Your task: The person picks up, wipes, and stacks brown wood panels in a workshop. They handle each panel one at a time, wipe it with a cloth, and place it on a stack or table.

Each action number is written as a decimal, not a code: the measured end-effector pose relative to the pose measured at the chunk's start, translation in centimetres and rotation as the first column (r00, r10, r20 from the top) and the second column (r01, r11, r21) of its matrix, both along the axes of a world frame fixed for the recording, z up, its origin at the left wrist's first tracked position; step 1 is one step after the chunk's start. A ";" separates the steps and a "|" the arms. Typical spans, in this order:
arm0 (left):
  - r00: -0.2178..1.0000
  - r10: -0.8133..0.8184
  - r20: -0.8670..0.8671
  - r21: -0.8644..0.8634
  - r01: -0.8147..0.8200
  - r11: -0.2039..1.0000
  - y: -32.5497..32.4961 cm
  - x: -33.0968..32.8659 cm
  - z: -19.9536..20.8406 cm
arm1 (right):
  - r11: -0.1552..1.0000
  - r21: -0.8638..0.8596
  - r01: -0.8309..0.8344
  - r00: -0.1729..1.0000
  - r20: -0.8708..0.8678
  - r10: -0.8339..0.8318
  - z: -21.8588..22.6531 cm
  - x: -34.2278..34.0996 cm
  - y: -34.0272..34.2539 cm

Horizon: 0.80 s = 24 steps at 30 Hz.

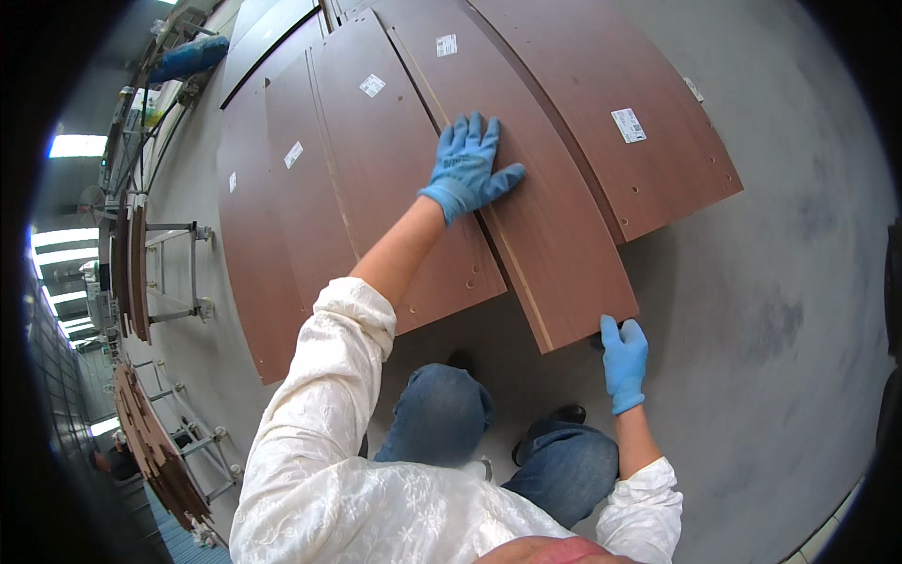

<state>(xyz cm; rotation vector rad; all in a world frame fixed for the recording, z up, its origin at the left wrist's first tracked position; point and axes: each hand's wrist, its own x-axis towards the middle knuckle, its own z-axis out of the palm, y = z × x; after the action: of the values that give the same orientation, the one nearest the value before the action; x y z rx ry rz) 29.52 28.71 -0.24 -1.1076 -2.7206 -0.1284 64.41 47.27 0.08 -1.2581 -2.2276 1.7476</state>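
Note:
A long reddish-brown wooden panel (554, 216) with a pale strip along its left edge juts toward me past its neighbours. My left hand (467, 167), in a blue knitted glove, lies with fingers spread across that panel's left edge and the gap beside it. At the panel's near right corner is my right hand (624, 362), also in a blue glove, its fingers closed. A small dark thing (597, 341) shows at its fingertips, too little of it to name. Whether that hand also grips the panel's end is hidden.
Similar brown panels with holes and white labels lie left (376, 179) and right (639, 122). Metal racks (178, 268) holding upright boards stand at far left, near a blue roll (188, 58). Grey floor (752, 310) extends to the right; my knees are below the panels.

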 end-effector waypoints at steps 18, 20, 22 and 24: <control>0.998 0.013 0.059 0.071 -0.017 0.997 -2.7 -8.9 -2.5 | 0.831 0.427 -0.355 0.931 0.246 0.271 0.2 -7.9 -0.7; 1.000 0.028 0.011 0.055 -0.029 0.998 -2.9 -9.5 -2.6 | 0.800 0.470 -0.374 0.924 0.267 0.275 0.6 -8.5 -1.0; 0.997 0.033 0.063 0.063 -0.037 0.997 -3.0 -10.1 -2.6 | 0.796 0.472 -0.378 0.921 0.277 0.273 0.8 -9.2 -1.1; 0.992 0.037 0.121 0.086 -0.048 0.995 -3.0 -10.6 -2.4 | 0.809 0.451 -0.377 0.919 0.291 0.265 0.8 -9.8 -1.2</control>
<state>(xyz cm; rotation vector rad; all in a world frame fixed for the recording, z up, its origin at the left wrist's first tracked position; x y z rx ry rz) 18.90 25.69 -2.67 -1.0490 -2.8102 -0.3150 54.62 46.05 0.92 -1.0264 -2.9047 0.9959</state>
